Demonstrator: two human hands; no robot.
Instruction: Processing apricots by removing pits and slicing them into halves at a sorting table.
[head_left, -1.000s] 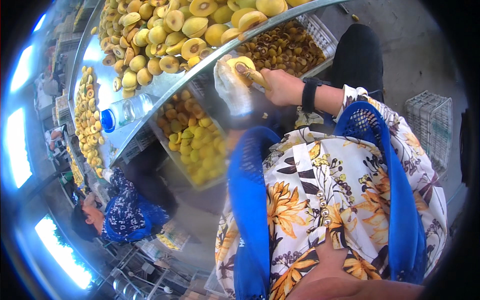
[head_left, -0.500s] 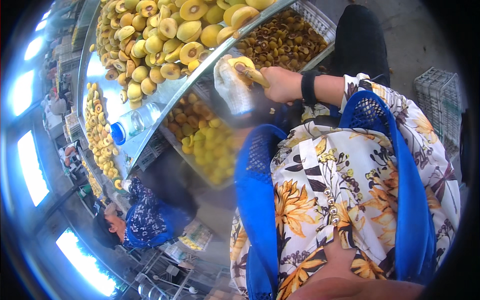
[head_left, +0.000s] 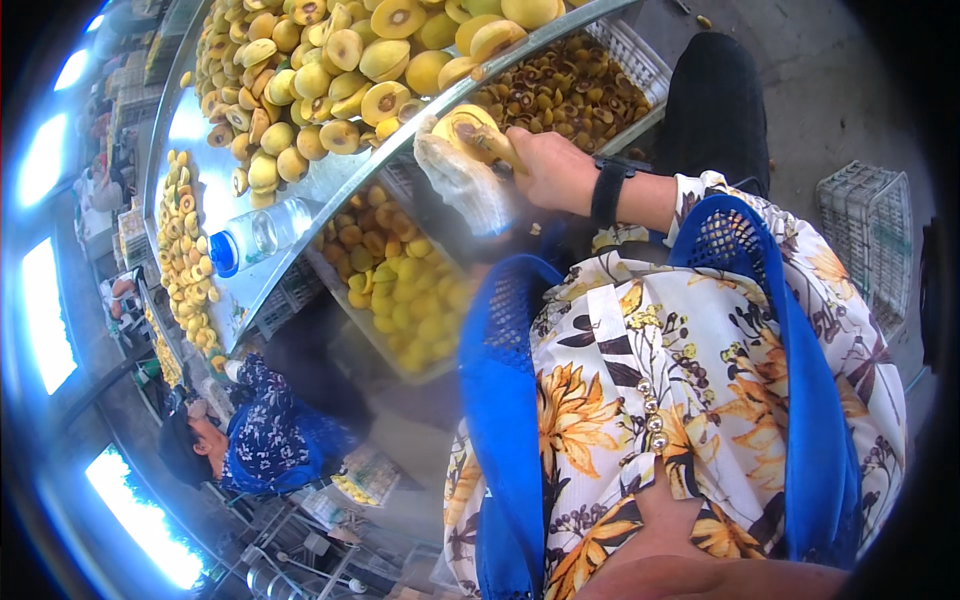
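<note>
My left hand (head_left: 455, 185), in a white knit glove, is closed around a halved yellow peach (head_left: 463, 119) with its cut face up. My bare right hand (head_left: 555, 172), with a black band on the wrist, grips a pitting tool by its tan handle (head_left: 503, 149). The tool's working end meets the brown centre of the peach half; its exact shape is hard to make out. Both hands are just off the metal table's edge. Piled on that table are many halved peaches (head_left: 385, 60), several with brown pits showing.
A clear bottle with a blue cap (head_left: 262, 238) lies on the metal table (head_left: 335, 195). Below the edge are a crate of brown-centred pieces (head_left: 570, 85) and one of yellow halves (head_left: 400, 290). A grey crate (head_left: 865, 235) stands right. At left, another person (head_left: 270, 425) works at the table.
The whole view has shifted slightly. My hands stay together at the peach half, and the tool has turned a little against its centre.
</note>
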